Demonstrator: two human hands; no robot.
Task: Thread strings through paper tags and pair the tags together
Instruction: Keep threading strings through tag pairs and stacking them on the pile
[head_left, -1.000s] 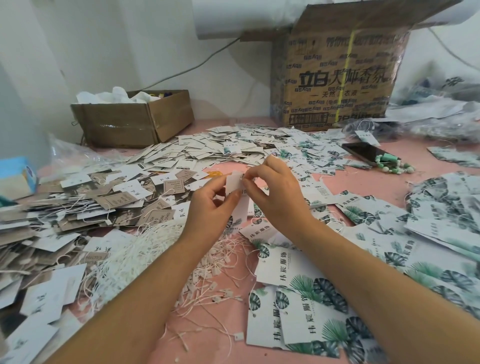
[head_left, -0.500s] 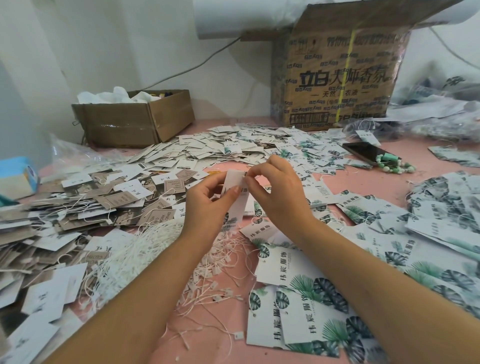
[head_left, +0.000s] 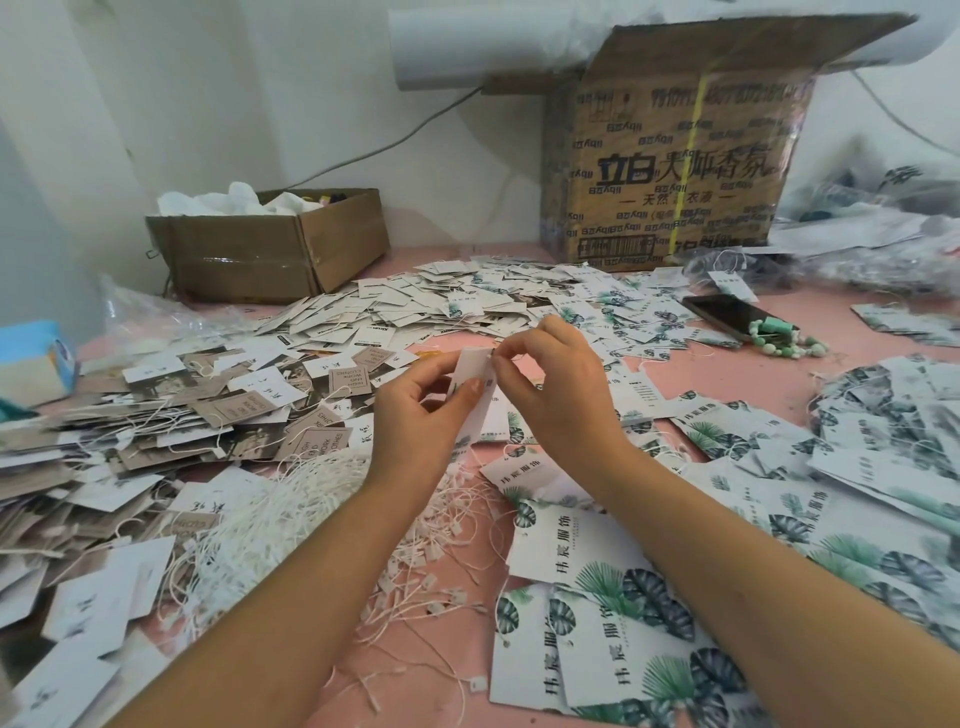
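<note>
Pink tabletop (head_left: 769, 364), above its middle: a small white paper tag (head_left: 475, 374) is held upright, pinched between thumb and fingers of the left hand (head_left: 415, 421); the right hand (head_left: 556, 395) fingers pinch its top edge. Beneath lies a heap of white strings (head_left: 291, 499); leaf-printed white card tags (head_left: 597, 597) lie rightward.

left hand (head_left: 422, 415), right hand (head_left: 558, 387) close together, both pinching tag (head_left: 477, 364)

A low box (head_left: 270, 254) stands at the far left corner of the tabletop (head_left: 769, 382), a tall box (head_left: 675, 171) at its far edge, right of middle. A phone (head_left: 727, 314) lies before the tall box, beads (head_left: 784, 345) seemingly touching it. Strings (head_left: 270, 525) lie between a tag heap (head_left: 171, 415) at the left edge and larger tags (head_left: 623, 623) toward the right. The left hand (head_left: 415, 415) and right hand (head_left: 561, 395) hold a tag (head_left: 475, 364) above the middle.
</note>
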